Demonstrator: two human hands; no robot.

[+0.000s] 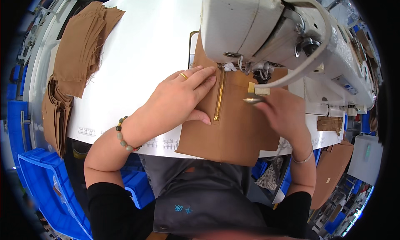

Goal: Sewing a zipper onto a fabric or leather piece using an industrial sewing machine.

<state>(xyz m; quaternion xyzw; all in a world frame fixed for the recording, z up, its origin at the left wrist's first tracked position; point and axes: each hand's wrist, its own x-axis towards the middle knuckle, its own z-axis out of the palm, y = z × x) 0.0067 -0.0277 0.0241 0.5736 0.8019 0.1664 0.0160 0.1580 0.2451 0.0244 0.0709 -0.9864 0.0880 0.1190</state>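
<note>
A brown fabric panel (246,127) lies on the white sewing table, its far part under the sewing machine (237,27). A brass-toothed zipper (221,94) runs lengthwise along it, with the pull at the near end. My left hand (187,94) rests flat on the fabric just left of the zipper, fingers stretched toward the needle area and thumb apart. To the right, my right hand (285,113), slightly blurred, is closed on a small metal tool (253,100) with a pointed blade, held over the panel. Its handle is hidden in the fingers.
Stacked brown fabric pieces (79,48) lie at the far left, with more folded pieces (57,115) nearer. Blue bins (46,161) stand below the table's left side. A hose (308,69) curves over my right hand. Brown panels (333,169) hang at the right edge.
</note>
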